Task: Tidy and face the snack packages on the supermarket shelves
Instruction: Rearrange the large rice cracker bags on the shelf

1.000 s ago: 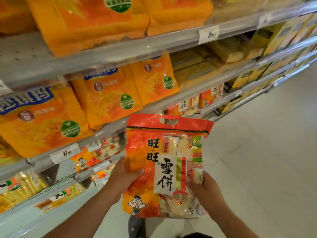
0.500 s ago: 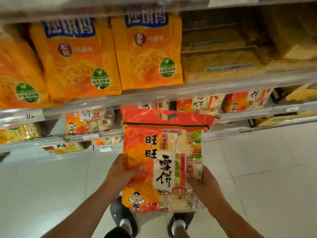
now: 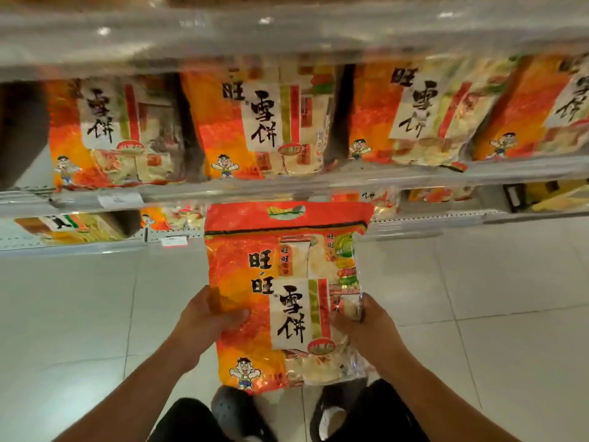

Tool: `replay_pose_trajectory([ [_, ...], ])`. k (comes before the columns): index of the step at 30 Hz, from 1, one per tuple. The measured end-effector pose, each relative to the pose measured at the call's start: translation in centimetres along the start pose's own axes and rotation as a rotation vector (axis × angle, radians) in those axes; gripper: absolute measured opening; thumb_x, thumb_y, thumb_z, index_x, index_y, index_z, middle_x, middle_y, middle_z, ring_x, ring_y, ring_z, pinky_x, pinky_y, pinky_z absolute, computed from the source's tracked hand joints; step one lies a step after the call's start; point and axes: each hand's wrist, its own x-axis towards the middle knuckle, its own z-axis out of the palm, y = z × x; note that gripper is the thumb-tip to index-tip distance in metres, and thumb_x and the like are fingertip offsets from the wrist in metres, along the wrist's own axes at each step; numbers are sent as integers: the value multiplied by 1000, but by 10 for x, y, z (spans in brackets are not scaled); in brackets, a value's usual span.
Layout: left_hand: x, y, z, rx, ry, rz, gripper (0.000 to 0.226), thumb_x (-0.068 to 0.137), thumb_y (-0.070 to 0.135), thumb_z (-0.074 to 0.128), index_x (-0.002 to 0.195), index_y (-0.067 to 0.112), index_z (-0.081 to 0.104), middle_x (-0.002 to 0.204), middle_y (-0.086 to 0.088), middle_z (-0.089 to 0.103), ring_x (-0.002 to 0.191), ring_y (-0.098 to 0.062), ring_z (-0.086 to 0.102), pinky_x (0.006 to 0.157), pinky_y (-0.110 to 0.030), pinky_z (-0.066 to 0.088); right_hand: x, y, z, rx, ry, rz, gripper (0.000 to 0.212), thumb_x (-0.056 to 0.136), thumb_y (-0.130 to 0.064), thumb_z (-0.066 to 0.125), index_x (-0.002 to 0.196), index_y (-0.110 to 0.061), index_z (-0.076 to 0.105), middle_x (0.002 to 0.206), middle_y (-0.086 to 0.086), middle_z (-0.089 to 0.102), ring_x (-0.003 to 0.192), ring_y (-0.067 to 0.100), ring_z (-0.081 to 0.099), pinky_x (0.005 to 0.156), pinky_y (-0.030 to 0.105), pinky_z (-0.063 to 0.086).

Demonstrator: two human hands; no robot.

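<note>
I hold an orange-red rice cracker bag (image 3: 287,291) upright in front of me, label facing me, handle cutout at the top. My left hand (image 3: 207,317) grips its left edge, thumb across the front. My right hand (image 3: 363,323) grips its right edge near the clear window. Several matching bags stand in a row on the low shelf (image 3: 318,183) behind it: one at the left (image 3: 108,135), one in the middle (image 3: 261,126), one right of that (image 3: 420,113). A dark gap (image 3: 22,132) opens at the row's far left.
A lower shelf (image 3: 414,221) carries more orange packs and a yellow pack (image 3: 73,228) at the left. A price tag (image 3: 118,199) hangs on the shelf edge. Pale floor tiles (image 3: 478,298) stretch below; my dark shoes (image 3: 236,409) show at the bottom.
My view has dropped from the yellow bags on the upper shelves to the low shelf of matching rice cracker bags. Both hands keep the same hold on the bag.
</note>
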Motion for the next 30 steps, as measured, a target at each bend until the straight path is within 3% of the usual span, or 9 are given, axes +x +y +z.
replay_pose_trajectory([
  [4,71,-52,4,25,-24,1,71,49,21,88,115,11,62,105,-12,74,99,-32,70,90,-56,54,69,58,22,0,-36,44,29,78,-27,79,100,-31,61,86,-20,73,76,-2,69,61,15,49],
  [9,160,-83,15,98,-74,85,64,55,32,94,110,14,67,102,-7,75,96,-26,71,89,-46,55,159,108,30,104,-125,-30,28,81,-13,77,102,-26,65,95,-1,75,86,15,73,71,26,59],
  [12,218,-74,15,24,-43,173,47,78,46,70,104,6,71,99,-10,74,93,-29,66,79,-41,51,206,119,16,157,-89,-64,35,73,-16,81,101,-29,68,97,0,76,88,17,73,70,27,59],
  [15,292,-48,13,-80,142,272,35,99,32,53,120,4,62,113,-13,67,98,-31,62,78,-41,49,245,133,-4,195,-32,-126,42,60,-27,84,99,-36,70,100,4,75,91,23,73,68,32,56],
  [18,360,-14,9,15,370,394,40,95,22,63,133,13,55,116,-8,63,94,-25,58,80,-39,48,267,143,-19,210,6,-201,43,64,-27,84,104,-32,69,103,6,75,93,27,72,72,38,57],
  [22,415,7,8,105,508,482,46,84,29,72,127,17,59,117,-11,68,98,-35,65,69,-36,52,279,142,-23,207,-11,-268,36,73,-18,76,107,-27,70,106,7,74,96,27,71,73,35,55],
  [24,427,7,7,72,571,472,58,78,37,78,128,18,58,122,-7,65,103,-27,63,79,-34,53,278,139,-21,217,-17,-282,36,75,-15,74,110,-25,69,107,7,74,97,27,71,75,37,54],
  [26,430,7,5,26,585,449,68,72,39,84,130,18,53,125,-2,62,112,-24,60,91,-33,51,275,139,-20,247,-21,-281,39,79,-10,72,116,-21,66,108,10,73,98,29,71,75,38,55],
  [30,429,9,-2,-11,507,451,76,67,35,88,131,19,50,124,-1,63,112,-24,61,94,-36,51,273,139,-20,297,-49,-276,39,82,-5,67,118,-21,64,111,14,72,99,34,69,74,39,58],
])
